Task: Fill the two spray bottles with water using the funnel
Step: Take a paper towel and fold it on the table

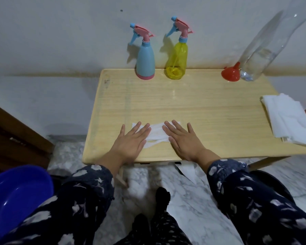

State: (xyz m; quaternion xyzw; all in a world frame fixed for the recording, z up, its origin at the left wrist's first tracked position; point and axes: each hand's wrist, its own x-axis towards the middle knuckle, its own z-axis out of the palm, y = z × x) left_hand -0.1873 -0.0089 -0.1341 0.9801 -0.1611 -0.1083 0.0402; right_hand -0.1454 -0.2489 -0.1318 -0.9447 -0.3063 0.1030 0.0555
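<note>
Two spray bottles stand upright at the back of the small wooden table (210, 110), both with pink and blue trigger heads screwed on. The left spray bottle (145, 62) is opaque light blue. The right spray bottle (176, 62) is clear yellow. A red funnel (231, 73) sits mouth-down at the back right, beside a tall clear plastic water bottle (265, 48) with a little water in its base. My left hand (131, 140) and my right hand (182, 138) lie flat, fingers spread, on a white tissue (156, 132) near the table's front edge.
A stack of white tissues (290, 119) lies at the table's right edge. A blue plastic basin (14, 195) sits on the floor at the lower left. A brown wooden door (11, 137) is on the left. The wall rises directly behind the table, on a marble floor.
</note>
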